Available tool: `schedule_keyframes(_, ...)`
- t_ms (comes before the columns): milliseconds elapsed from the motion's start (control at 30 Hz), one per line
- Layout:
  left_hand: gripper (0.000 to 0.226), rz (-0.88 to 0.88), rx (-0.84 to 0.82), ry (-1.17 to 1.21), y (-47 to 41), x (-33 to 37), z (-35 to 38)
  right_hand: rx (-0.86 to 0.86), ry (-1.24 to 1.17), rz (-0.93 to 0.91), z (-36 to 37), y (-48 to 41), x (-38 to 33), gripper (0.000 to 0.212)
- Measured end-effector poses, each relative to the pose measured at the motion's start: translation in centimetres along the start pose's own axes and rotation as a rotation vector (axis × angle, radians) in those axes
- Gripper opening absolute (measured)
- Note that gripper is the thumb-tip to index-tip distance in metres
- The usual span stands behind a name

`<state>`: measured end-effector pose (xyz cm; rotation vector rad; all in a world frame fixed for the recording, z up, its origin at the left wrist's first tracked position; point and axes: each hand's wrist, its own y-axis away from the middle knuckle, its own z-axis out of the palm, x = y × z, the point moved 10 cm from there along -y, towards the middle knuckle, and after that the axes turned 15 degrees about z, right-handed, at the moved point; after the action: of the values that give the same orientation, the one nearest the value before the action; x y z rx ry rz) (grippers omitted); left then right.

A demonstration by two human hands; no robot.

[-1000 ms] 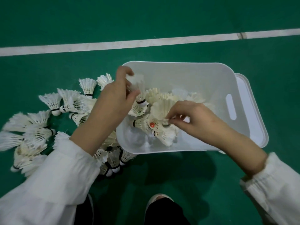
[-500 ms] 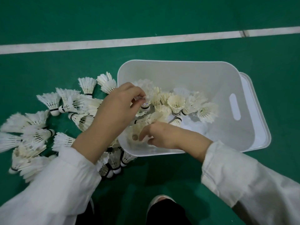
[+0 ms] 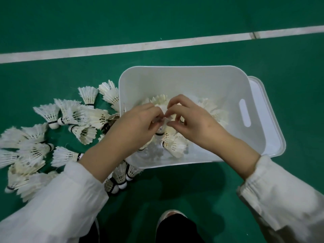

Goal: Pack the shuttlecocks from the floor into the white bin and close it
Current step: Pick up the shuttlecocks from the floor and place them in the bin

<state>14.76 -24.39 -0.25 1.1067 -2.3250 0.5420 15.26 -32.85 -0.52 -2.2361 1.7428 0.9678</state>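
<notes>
Both hands now meet over the middle of the white bin [image 3: 175, 79], where half a second ago they worked apart: the left hand [image 3: 138, 125] was then at the bin's left rim and the right hand [image 3: 191, 120] was reaching low into the near corner. The right hand has come up and across, and its thumb and forefinger pinch the feathers of the same shuttlecock [image 3: 162, 118] that the left hand's curled fingers grip from the other side. The fingers crowd the spot, so it may be one shuttlecock or two being nested together; the view does not settle it. The held piece hangs just above the packed shuttlecocks [image 3: 175, 146], which lie along the bin's floor from the near left toward the far right wall, a single loose layer with much of the white walls bare above them. The floor pile [image 3: 70, 118] spreads on the green floor [image 3: 192, 186] to the left of the bin, touching its left wall, and a few more stand at the near left corner under the left forearm. The lid [image 3: 273, 120] shows at the bin's right side, seemingly lying beneath it, so closing is well off. Judging from this, the person is tidying or stacking what is already inside, not fetching; the task looks less than half done, and the left hand is best placed to return to the pile.
</notes>
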Motion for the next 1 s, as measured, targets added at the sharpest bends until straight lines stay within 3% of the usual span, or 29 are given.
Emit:
schedule_keyframes(200, 0.016, 0.073, -0.211, -0.022, -1.1, 0.6, -2.2, -0.079, 0.069, -0.018, 0.2, 0.4, -0.3, 0.008)
schedule_keyframes(367, 0.022, 0.176, -0.363, -0.239, 0.2, -0.9, -6.1, -0.274, 0.21, 0.057, 3.8, 1.2, 0.4, 0.01)
schedule_keyframes(533, 0.027, 0.155, -0.61, -0.355, 5.9, -3.9, -5.3, -0.509, 0.274, 0.156, 8.9, 1.6, 1.3, 0.024)
schedule_keyframes(633, 0.026, 0.092, -0.612, -0.316, 9.3, -6.1, -4.8, -0.542, 0.268, 0.184, 8.8, 1.5, 1.0, 0.028)
schedule_keyframes(767, 0.022, -0.041, -0.572, -0.303, 13.2, -9.3, -3.3, -0.397, 0.127, 0.154, 4.9, 0.4, -1.7, 0.018)
schedule_keyframes(900, 0.023, -0.172, -0.512, -0.262, 16.2, -11.5, -2.2, -0.318, 0.061, 0.02, 3.4, -0.6, -9.1, 0.017)
schedule_keyframes(1000, 0.024, -0.201, -0.366, -0.279, 16.6, -12.2, -2.8, -0.315, 0.152, -0.124, 6.6, -1.4, -15.0, 0.02)
